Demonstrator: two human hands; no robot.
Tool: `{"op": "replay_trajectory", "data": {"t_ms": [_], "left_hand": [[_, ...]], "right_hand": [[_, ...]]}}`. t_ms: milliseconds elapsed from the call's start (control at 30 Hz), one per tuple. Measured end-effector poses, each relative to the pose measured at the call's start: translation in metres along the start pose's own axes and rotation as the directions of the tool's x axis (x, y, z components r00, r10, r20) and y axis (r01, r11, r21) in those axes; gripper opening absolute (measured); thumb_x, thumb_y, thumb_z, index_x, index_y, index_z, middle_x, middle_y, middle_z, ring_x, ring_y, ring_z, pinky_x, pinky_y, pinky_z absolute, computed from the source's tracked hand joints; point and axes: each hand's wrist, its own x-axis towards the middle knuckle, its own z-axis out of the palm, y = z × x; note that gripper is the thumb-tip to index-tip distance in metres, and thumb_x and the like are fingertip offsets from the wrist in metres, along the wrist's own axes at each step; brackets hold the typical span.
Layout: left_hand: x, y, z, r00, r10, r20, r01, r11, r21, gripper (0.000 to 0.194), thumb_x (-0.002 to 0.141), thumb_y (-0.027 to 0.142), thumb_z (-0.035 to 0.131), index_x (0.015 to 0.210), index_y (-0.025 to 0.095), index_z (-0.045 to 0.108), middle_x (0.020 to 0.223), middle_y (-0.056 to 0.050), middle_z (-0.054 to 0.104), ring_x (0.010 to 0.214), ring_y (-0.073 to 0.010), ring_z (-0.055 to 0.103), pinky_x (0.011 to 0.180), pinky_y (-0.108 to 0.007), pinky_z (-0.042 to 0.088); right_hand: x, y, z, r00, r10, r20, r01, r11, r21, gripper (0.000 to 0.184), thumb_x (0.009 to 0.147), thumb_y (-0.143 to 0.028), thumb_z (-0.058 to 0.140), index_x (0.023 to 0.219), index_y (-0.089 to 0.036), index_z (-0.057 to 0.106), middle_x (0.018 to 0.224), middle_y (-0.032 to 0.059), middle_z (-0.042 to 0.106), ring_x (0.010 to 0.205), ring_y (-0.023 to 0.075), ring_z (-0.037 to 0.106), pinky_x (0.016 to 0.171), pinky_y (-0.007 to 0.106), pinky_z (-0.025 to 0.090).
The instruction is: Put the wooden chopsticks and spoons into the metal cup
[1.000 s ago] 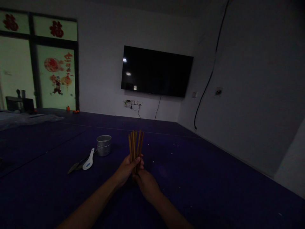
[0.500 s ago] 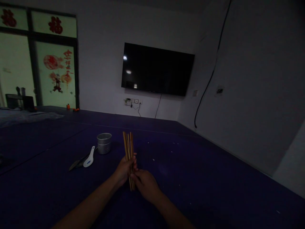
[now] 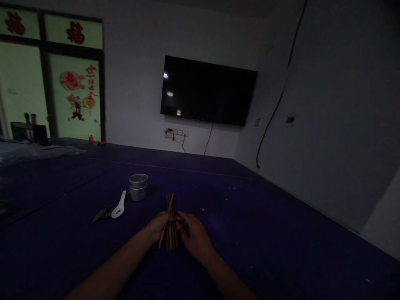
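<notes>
A bundle of several wooden chopsticks [image 3: 169, 205] stands nearly upright on the dark blue floor mat [image 3: 237, 233], its lower ends on the mat. My left hand [image 3: 158, 225] is closed round the bundle from the left. My right hand [image 3: 195, 236] touches the sticks from the right, fingertips pinched at them. One stick leans out to the lower left of the others.
A small metal cup [image 3: 138, 187] stands beyond the hands to the left. Next to the cup lie a white ceramic spoon [image 3: 118, 208] and a dark utensil [image 3: 100, 214]. A wall-mounted television [image 3: 208, 91] and a glass door [image 3: 46, 83] are at the back.
The chopstick bundle has come down from raised in front of me until its ends rest on the mat. Both hands have lowered with it, and the sticks have splayed slightly.
</notes>
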Motion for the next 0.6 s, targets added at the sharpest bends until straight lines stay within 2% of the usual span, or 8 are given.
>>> {"op": "replay_trajectory", "data": {"t_ms": [67,167,400,500,600], "left_hand": [[0.003,0.000,-0.001,0.999,-0.032,0.016,0.032,0.999,-0.008,0.004,0.072,0.005,0.057,0.072,0.009,0.057,0.060,-0.004,0.063,0.054,-0.0125,0.063,0.062,-0.023,0.052],[0.009,-0.001,-0.004,0.997,-0.068,0.031,0.068,0.998,-0.003,0.004,0.076,0.009,0.054,0.073,0.009,0.056,0.060,-0.004,0.063,0.052,-0.0131,0.062,0.063,-0.025,0.052],[0.014,-0.004,-0.007,0.997,-0.076,0.006,0.076,0.997,0.035,0.014,0.077,0.025,0.057,0.070,0.013,0.057,0.055,-0.001,0.062,0.048,-0.0133,0.059,0.057,-0.024,0.049],[0.010,-0.005,-0.006,0.998,-0.069,0.004,0.068,0.996,0.065,0.023,0.077,0.034,0.060,0.069,0.012,0.057,0.054,-0.001,0.061,0.047,-0.0133,0.058,0.053,-0.024,0.046],[0.004,-0.007,-0.004,1.000,0.021,-0.004,-0.020,0.992,0.121,0.035,0.071,0.048,0.064,0.069,0.014,0.055,0.054,0.001,0.059,0.049,-0.0130,0.057,0.052,-0.024,0.043]], "right_hand": [[-0.002,0.005,0.003,0.998,-0.060,0.030,0.060,0.998,0.023,0.062,0.070,-0.004,0.048,0.129,-0.022,0.050,0.123,0.0078,0.057,0.114,0.0206,0.052,0.099,0.038,0.039],[-0.004,0.009,0.007,0.990,-0.111,0.083,0.107,0.993,0.052,0.068,0.067,-0.004,0.049,0.133,-0.021,0.046,0.129,0.0088,0.053,0.119,0.0217,0.049,0.102,0.040,0.037],[-0.003,0.008,0.007,0.978,-0.147,0.151,0.147,0.989,0.012,0.064,0.069,-0.006,0.053,0.131,-0.022,0.048,0.134,0.0092,0.050,0.125,0.0250,0.042,0.104,0.045,0.034],[-0.001,0.002,0.002,0.959,-0.210,0.192,0.202,0.977,0.062,0.056,0.072,-0.006,0.051,0.125,-0.025,0.054,0.130,0.0057,0.054,0.121,0.0221,0.048,0.102,0.041,0.037],[0.001,-0.002,-0.001,0.957,-0.209,0.203,0.191,0.976,0.101,0.052,0.075,-0.008,0.050,0.122,-0.027,0.057,0.127,0.0043,0.056,0.115,0.0210,0.054,0.098,0.037,0.042]]}}
